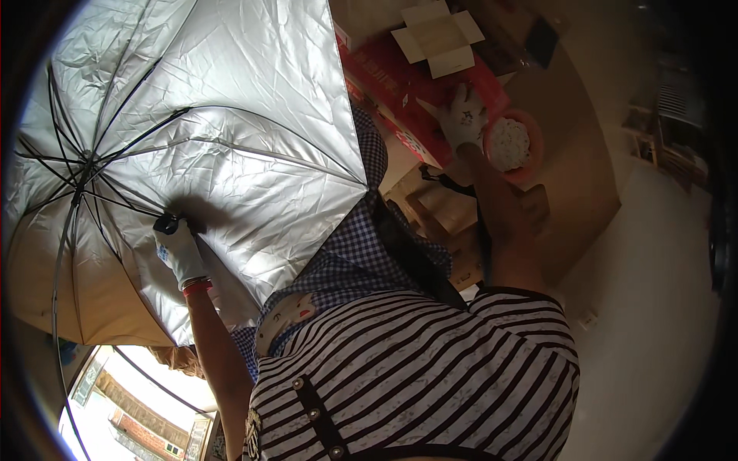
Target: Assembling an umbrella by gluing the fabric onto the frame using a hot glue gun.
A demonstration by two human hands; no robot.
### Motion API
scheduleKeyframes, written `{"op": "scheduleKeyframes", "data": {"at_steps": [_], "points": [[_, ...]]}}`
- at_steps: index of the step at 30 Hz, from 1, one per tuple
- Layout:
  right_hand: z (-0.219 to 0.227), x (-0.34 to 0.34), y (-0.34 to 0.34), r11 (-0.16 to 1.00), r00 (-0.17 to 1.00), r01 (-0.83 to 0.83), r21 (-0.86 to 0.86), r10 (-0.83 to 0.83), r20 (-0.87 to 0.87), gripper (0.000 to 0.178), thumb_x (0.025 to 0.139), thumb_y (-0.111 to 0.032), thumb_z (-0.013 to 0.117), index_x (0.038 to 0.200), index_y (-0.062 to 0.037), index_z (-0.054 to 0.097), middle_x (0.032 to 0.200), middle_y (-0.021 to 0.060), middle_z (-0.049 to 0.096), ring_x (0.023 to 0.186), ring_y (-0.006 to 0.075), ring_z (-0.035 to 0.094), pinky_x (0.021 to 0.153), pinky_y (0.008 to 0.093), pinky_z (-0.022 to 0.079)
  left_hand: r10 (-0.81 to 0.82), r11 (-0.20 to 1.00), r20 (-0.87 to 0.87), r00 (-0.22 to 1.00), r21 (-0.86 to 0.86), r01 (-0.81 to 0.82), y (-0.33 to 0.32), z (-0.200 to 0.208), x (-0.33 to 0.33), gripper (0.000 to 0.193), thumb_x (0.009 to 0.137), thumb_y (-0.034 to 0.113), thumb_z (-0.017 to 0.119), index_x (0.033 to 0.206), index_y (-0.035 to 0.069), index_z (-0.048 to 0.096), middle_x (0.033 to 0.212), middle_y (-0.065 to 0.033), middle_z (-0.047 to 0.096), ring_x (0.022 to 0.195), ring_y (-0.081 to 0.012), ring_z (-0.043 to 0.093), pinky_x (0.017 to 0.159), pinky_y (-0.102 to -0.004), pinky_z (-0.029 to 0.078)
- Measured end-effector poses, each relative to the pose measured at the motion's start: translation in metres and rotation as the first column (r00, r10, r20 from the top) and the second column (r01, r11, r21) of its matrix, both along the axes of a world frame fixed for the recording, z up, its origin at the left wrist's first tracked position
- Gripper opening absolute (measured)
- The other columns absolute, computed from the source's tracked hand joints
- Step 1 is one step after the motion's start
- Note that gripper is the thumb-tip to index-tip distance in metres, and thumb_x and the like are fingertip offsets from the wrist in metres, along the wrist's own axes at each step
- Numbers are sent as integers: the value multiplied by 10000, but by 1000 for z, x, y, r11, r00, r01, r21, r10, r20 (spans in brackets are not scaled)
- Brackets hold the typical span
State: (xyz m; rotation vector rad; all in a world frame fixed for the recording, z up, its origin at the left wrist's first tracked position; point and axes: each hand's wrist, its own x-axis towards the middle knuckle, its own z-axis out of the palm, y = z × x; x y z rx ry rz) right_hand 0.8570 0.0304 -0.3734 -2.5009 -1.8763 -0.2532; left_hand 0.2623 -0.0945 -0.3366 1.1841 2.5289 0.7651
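Note:
A large open umbrella with a silver inner lining fills the left side, its black ribs meeting at a dark hub. My left hand, in a white glove, is closed on a rib below that lining. A small black piece shows at its fingertips; its kind is unclear. My right hand, also in a white glove, reaches over a red box at the upper right, with fingers apart. Right beside it stands a pink bowl with small white pieces in it.
An opened small white carton lies on the red box. Under these is a brown tabletop. A wooden stool or frame stands below the table edge. Shelf-like items are at the far right, and a bright opening is at lower left.

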Motion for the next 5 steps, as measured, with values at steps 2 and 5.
{"op": "scheduleKeyframes", "data": {"at_steps": [2,5], "points": [[-4,-23,-6,976,981,-182,115,173,89,748,843,-382,625,1444,-98,283,1272,215,506,1191,368,508,992,561,397,-6,999,-20,1000,-40,5,-5,6,-4,345,786,222,672,1062,23,614,1001,-141,687,918,-306,650,812,-396,498],[-46,-36,-3,901,983,-157,-405,181,22,909,769,-525,708,1451,-106,278,1375,226,428,1266,350,456,1028,578,370,12,996,-112,994,-81,-21,-8,8,-3,348,773,207,705,1078,49,649,1013,-116,705,941,-265,666,853,-385,502]]}}
